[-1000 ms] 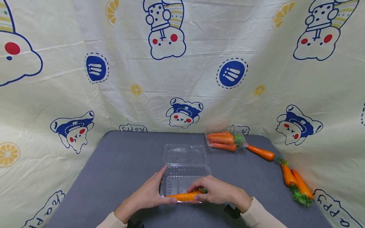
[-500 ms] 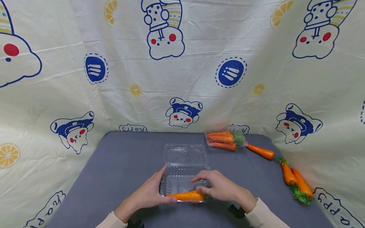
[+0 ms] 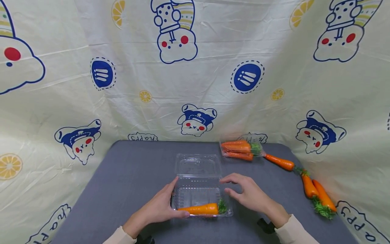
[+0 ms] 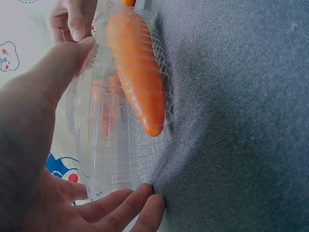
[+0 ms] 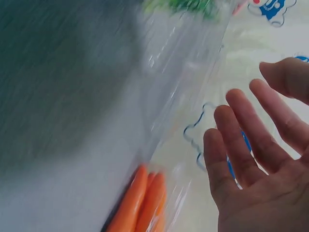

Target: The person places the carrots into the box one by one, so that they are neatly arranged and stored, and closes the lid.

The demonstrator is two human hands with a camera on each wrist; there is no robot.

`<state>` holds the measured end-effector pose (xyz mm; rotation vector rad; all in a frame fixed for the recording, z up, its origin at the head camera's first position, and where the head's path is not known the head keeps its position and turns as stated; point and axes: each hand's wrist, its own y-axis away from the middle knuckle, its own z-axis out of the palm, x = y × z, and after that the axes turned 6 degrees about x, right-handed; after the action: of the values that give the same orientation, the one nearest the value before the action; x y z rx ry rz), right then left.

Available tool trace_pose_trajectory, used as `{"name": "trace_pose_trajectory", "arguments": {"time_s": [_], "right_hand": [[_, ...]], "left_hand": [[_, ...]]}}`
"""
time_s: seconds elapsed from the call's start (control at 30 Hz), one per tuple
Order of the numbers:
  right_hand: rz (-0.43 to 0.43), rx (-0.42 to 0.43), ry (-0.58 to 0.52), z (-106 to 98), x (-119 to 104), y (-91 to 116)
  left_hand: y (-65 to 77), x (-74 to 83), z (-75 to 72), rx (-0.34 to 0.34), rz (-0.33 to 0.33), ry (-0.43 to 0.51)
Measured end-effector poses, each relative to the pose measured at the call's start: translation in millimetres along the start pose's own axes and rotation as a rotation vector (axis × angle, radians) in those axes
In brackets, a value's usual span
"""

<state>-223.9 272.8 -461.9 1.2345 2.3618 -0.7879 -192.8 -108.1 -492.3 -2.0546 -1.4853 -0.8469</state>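
Currently, a carrot (image 3: 201, 209) is laid inside the clear box (image 3: 198, 192), along its near side. The box's left end is held by the left hand (image 3: 159, 206), thumb and fingers spread wide. Right of the box, the right hand (image 3: 250, 194) is held with fingers parted, nothing gripped.

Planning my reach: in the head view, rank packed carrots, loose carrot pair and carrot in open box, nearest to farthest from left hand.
1. Carrot in open box: beside left hand.
2. Packed carrots: far back, right.
3. Loose carrot pair: far right.
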Motion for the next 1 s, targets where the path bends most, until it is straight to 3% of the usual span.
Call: {"name": "trace_pose_trajectory", "arguments": {"time_s": [0.33, 0.57, 0.83, 1.0], "right_hand": [[0.041, 0.196, 0.159, -33, 41, 8], [0.089, 0.309, 0.274, -57, 87, 14], [0.22, 0.364, 0.318, -78, 140, 20], [0.324, 0.346, 0.346, -91, 167, 23]], "left_hand": [[-1.0, -1.3, 1.7, -0.009, -0.007, 0.002], [-0.5, -1.6, 3.2, -0.022, -0.013, 0.006], [-1.5, -2.0, 2.1, -0.021, -0.005, 0.001], [-1.9, -1.9, 0.8, -0.012, 0.001, 0.003]]}}
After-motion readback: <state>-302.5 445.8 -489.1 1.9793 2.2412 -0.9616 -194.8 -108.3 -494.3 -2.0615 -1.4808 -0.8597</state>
